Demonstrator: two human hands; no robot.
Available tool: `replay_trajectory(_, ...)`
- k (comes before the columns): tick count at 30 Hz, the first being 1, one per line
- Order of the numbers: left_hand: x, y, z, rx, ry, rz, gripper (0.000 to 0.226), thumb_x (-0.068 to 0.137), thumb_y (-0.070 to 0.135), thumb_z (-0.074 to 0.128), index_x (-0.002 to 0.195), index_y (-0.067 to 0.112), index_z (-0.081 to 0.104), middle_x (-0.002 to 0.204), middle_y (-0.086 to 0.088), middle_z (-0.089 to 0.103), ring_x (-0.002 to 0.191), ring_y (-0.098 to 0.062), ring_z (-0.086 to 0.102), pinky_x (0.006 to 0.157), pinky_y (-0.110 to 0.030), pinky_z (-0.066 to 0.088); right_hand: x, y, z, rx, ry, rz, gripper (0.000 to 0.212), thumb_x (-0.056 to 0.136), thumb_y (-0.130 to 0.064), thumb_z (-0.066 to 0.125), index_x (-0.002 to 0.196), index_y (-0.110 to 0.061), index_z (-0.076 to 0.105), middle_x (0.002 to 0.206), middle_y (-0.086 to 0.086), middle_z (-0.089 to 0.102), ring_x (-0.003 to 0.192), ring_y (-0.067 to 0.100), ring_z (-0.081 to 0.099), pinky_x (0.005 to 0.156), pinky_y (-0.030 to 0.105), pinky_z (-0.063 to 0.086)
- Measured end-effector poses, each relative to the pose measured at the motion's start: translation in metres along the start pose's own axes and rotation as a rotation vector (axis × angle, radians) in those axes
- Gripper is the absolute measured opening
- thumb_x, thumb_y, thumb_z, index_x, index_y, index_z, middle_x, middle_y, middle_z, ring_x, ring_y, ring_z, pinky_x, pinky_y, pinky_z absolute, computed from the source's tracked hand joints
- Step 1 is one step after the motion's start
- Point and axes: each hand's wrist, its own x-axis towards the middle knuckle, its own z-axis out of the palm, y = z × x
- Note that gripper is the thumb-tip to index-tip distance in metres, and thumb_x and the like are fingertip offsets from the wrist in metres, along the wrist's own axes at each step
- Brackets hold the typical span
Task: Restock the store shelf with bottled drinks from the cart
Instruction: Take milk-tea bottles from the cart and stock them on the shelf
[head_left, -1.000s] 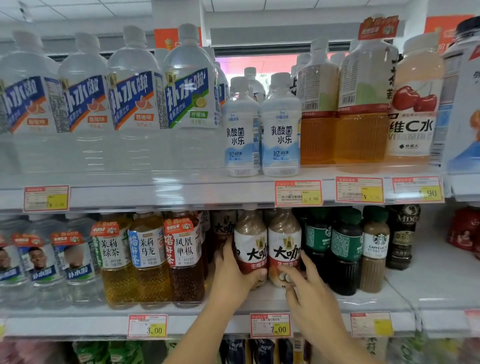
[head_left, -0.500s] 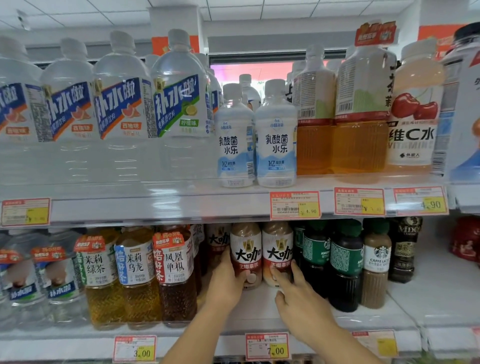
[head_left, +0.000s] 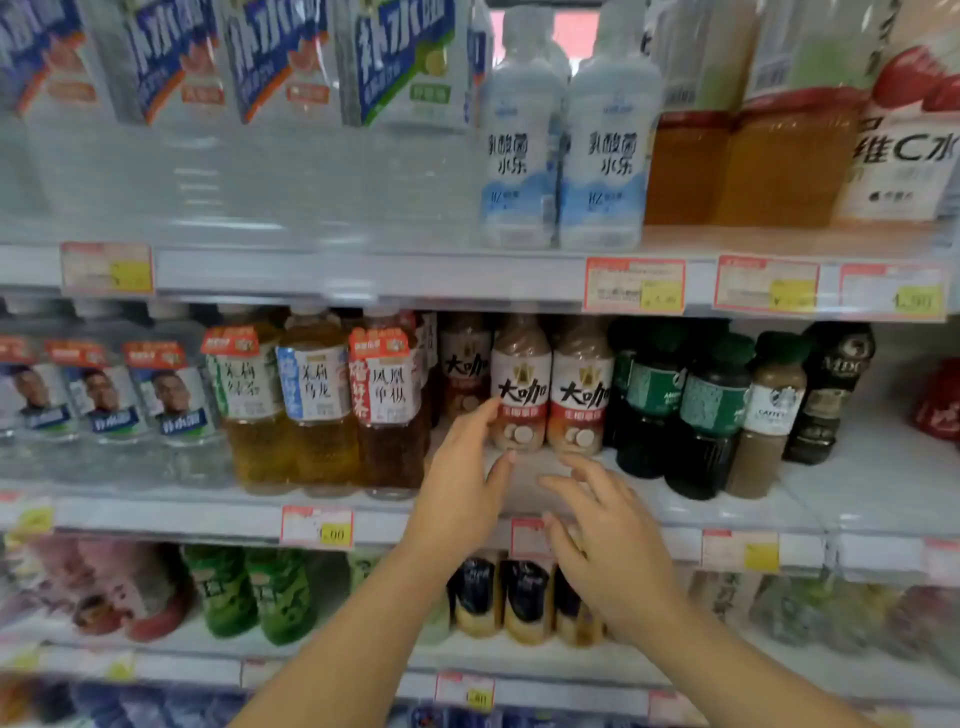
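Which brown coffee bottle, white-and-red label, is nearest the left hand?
The front-left brown coffee bottle: the left hand's index fingertip reaches its label. Its twin stands further right, a third further back.

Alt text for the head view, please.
The left hand and right hand, both open, reach at two brown coffee bottles on the middle shelf, gripping neither. Beside them stand tea bottles on the left, dark bottles on the right.

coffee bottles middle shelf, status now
Left hand open, by left coffee bottle. Right hand open, holding nothing. Right coffee bottle beside it, both upright. Nothing in the way.
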Motion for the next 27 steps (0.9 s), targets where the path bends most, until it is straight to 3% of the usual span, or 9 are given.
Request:
replay_trajectory(2, -0.047, -0.001, -0.015, 0.04, 0.034, 0.094, 0.04, 0.092, 0.017, 0.053, 0.13, 0.029, 0.046, 0.115, 0.017, 0.053, 0.104, 0.006, 0.049, 0.087, -0.004, 0.037, -0.032, -0.016, 0.009, 0.061, 0.015, -0.137, 0.022, 0.082, -0.022, 0.056, 0.102, -0.022, 0.065, 0.109, -0.005, 0.062, 0.098, 0.014, 0.056, 0.081, 0.029, 0.046)
replay_trajectory(4, -0.105, -0.02, -0.024, 0.061, 0.047, 0.081, 0.027, 0.092, 0.012, 0.052, 0.117, 0.02, 0.059, 0.102, 0.012, 0.061, 0.093, 0.001, 0.056, 0.08, -0.008, 0.043, -0.07, -0.033, 0.031, 0.125, -0.069, -0.191, 0.014, 0.081, -0.017, 0.059, 0.092, -0.019, 0.068, 0.09, -0.006, 0.066, 0.084, 0.013, 0.06, 0.071, 0.028, 0.049)
replay_trajectory(8, -0.219, -0.075, -0.037, 0.119, 0.063, -0.194, 0.019, 0.092, 0.012, 0.053, 0.107, 0.015, 0.065, 0.093, 0.011, 0.062, 0.083, 0.0, 0.056, 0.07, -0.003, 0.04, -0.138, -0.067, 0.087, 0.277, -0.328, -0.105, 0.01, 0.08, -0.015, 0.061, 0.086, -0.016, 0.069, 0.08, -0.003, 0.069, 0.075, 0.017, 0.064, 0.064, 0.029, 0.052)
replay_trajectory(13, -0.355, -0.15, -0.038, 0.143, 0.034, -0.674, 0.02, 0.093, 0.014, 0.053, 0.108, 0.018, 0.065, 0.094, 0.008, 0.067, 0.084, -0.009, 0.061, 0.069, -0.023, 0.046, -0.214, -0.096, 0.171, 0.332, -0.699, 0.019, 0.017, 0.083, -0.018, 0.059, 0.096, -0.018, 0.069, 0.088, 0.001, 0.07, 0.082, 0.022, 0.064, 0.071, 0.032, 0.051)
replay_trajectory(17, -0.454, -0.197, -0.022, 0.242, -0.053, -0.95, 0.017, 0.092, 0.021, 0.054, 0.104, 0.025, 0.065, 0.09, 0.003, 0.068, 0.071, -0.01, 0.058, 0.061, -0.025, 0.043, -0.279, -0.105, 0.236, 0.309, -0.937, 0.082, 0.022, 0.088, -0.021, 0.054, 0.106, -0.024, 0.066, 0.094, -0.004, 0.069, 0.078, 0.016, 0.062, 0.06, 0.025, 0.039)
replay_trajectory(20, -0.513, -0.233, -0.008, 0.195, -0.13, -1.107, 0.016, 0.091, 0.017, 0.056, 0.103, 0.018, 0.066, 0.107, -0.006, 0.066, 0.089, -0.026, 0.064, 0.078, -0.04, 0.052, -0.315, -0.106, 0.286, 0.307, -1.031, 0.137, 0.024, 0.088, -0.018, 0.054, 0.109, -0.023, 0.065, 0.091, 0.0, 0.07, 0.072, 0.017, 0.062, 0.06, 0.027, 0.048)
replay_trajectory(24, -0.564, -0.281, 0.004, 0.212, -0.203, -1.179, 0.028, 0.088, 0.013, 0.057, 0.115, 0.015, 0.062, 0.128, -0.006, 0.053, 0.108, -0.028, 0.057, 0.094, -0.042, 0.047, -0.35, -0.106, 0.35, 0.271, -1.121, 0.18, 0.032, 0.088, -0.022, 0.056, 0.12, -0.023, 0.059, 0.118, 0.001, 0.064, 0.105, 0.019, 0.06, 0.084, 0.036, 0.052)
replay_trajectory(27, -0.581, -0.308, 0.01, 0.252, -0.227, -1.261, 0.041, 0.082, 0.017, 0.055, 0.123, 0.015, 0.053, 0.134, -0.01, 0.044, 0.114, -0.032, 0.049, 0.091, -0.037, 0.042, -0.368, -0.105, 0.39, 0.196, -1.137, 0.116, 0.048, 0.087, -0.023, 0.057, 0.134, -0.023, 0.046, 0.14, 0.002, 0.043, 0.125, 0.022, 0.045, 0.095, 0.035, 0.044)
